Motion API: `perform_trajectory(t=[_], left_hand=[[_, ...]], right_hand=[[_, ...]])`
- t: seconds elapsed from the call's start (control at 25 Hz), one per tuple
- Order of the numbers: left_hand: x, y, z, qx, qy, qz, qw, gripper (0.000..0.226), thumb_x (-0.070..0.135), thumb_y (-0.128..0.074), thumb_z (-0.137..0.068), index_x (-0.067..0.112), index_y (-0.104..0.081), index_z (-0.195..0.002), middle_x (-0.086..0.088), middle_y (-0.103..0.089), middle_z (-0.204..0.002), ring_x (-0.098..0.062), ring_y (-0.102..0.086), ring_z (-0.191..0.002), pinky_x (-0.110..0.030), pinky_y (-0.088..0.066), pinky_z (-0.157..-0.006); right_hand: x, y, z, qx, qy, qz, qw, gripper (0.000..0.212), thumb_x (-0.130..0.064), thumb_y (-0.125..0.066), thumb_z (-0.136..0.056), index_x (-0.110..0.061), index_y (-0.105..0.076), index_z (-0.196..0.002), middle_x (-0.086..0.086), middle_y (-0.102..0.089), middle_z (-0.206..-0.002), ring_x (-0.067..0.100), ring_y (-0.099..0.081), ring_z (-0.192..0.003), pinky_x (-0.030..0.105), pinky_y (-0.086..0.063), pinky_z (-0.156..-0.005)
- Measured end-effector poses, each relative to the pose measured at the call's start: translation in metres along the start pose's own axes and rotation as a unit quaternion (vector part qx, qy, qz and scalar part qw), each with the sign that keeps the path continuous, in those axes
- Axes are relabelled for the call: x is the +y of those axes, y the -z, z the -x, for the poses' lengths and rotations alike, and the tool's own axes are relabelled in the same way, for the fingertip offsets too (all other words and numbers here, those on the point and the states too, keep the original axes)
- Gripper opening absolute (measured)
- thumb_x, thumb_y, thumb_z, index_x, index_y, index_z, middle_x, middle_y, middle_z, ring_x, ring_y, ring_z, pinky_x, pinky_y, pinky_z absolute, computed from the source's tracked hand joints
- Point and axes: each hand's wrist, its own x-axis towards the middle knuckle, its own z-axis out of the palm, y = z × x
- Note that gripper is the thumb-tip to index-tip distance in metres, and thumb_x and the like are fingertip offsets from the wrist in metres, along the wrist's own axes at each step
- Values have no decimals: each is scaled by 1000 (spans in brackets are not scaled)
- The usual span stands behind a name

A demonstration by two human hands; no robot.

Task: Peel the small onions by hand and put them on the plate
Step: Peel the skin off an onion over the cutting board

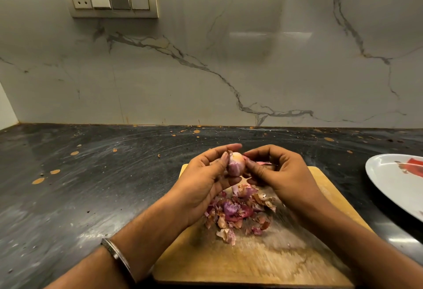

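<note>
I am holding a small onion in my left hand, thumb and fingers curling round it, above the wooden cutting board. My right hand is pinching a strip of skin at the onion's right side. Directly below my grip, a pile of peeled skins is lying on the board. Well off to the right of my grip, the plate is sitting on the dark countertop.

left hand gripping small pale-purple onion | right hand pinching its skin | purple-brown peels lying on wooden cutting board | white plate sitting right, on black counter
</note>
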Motion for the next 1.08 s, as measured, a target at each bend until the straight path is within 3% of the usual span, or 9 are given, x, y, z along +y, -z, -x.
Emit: perform_trajectory(t=[0.2,0.4,0.52,0.72,0.92,1.0,1.08], left_hand=[[0,-3,4,-35,-2,-10,999,38,12,-68,-79,10,-69,-117,-16,-73,-108,-19,-72,-93,-30,-61,-79],[-1,-5,4,-33,11,-18,999,35,25,-56,-89,10,-68,-119,-14,-70,-108,-20,-66,-92,-29,-60,-74],[0,-4,2,10,4,-5,1000,34,23,-56,-91,8,-65,-120,-16,-70,-113,-21,-67,-90,-27,-60,-70],[5,-1,0,54,0,31,998,27,19,-54,-98,3,-58,-119,-18,-68,-105,-22,-71,-80,-28,-61,-65],[7,0,0,54,-3,16,998,38,33,-60,-89,3,-64,-112,-13,-71,-92,-21,-72,-79,-29,-61,-70],[7,1,-1,66,6,1,998,42,38,-62,-86,3,-65,-109,-11,-72,-91,-22,-72,-82,-30,-60,-72],[6,1,-1,80,16,-12,997,40,41,-62,-88,5,-67,-107,-9,-72,-92,-18,-71,-79,-27,-58,-67]], right_hand=[[1,2,-1,9,-10,-6,1000,11,-5,-73,-86,-15,-75,-91,3,-76,-87,15,-73,-82,25,-57,-70],[0,1,-1,-1,0,-8,1000,22,7,-64,-90,-14,-70,-86,-4,-71,-76,5,-65,-71,21,-54,-63],[-1,0,1,-15,19,77,997,29,10,-59,-93,-17,-67,-88,-10,-68,-75,-2,-61,-70,19,-50,-64],[-6,-5,6,-27,81,223,971,27,5,-62,-89,-20,-72,-87,-10,-65,-91,2,-61,-85,17,-50,-72],[-9,-6,10,-14,132,223,966,5,-15,-79,-83,-20,-76,-83,-10,-70,-84,9,-67,-79,32,-56,-70],[-9,-5,10,-1,121,212,970,6,-20,-81,-82,-21,-75,-82,-7,-72,-79,12,-68,-74,38,-58,-69],[-9,-4,10,1,113,197,974,10,-18,-81,-82,-21,-73,-87,-7,-72,-79,11,-70,-75,33,-60,-70]])
